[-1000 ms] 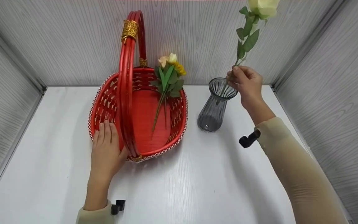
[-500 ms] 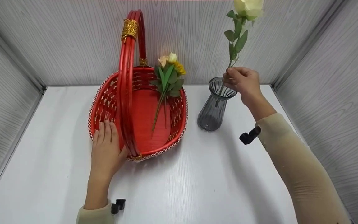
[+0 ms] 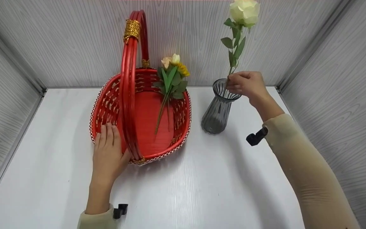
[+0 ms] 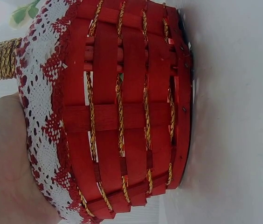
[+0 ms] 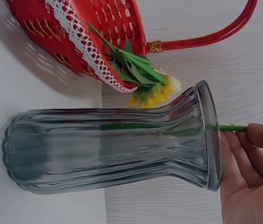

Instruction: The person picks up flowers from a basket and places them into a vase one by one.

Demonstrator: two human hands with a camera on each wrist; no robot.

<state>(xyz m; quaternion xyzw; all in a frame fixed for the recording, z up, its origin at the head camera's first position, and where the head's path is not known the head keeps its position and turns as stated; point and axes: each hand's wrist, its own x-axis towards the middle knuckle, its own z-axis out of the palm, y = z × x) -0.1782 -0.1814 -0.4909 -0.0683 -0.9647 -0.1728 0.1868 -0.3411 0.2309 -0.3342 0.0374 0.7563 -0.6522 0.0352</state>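
Note:
In the head view my right hand [image 3: 248, 85] pinches the green stem of a cream-white rose [image 3: 245, 13], thumb against fingers, just above the mouth of a grey ribbed glass vase [image 3: 218, 116]. The lower stem is inside the vase, showing through the glass [image 5: 136, 140] in the right wrist view; the fingers are beside the rim. My left hand [image 3: 108, 156] rests over the near-left rim of a red woven basket [image 3: 151, 127], fingers straight inside it and thumb near the handle's foot. The left wrist view shows the palm at the white lace trim [image 4: 43, 112].
Several flowers, including a yellow one [image 3: 182, 69], lean on the basket's right inner wall, stems down. The tall basket handle [image 3: 129, 79] arches over it. A white tabletop [image 3: 176, 197] lies beneath, with grey wood-grain panels [image 3: 195, 41] at the back and sides.
My right hand has moved a little left and down with the rose, and the stem reaches deeper into the vase. The left hand and basket have stayed nearly still.

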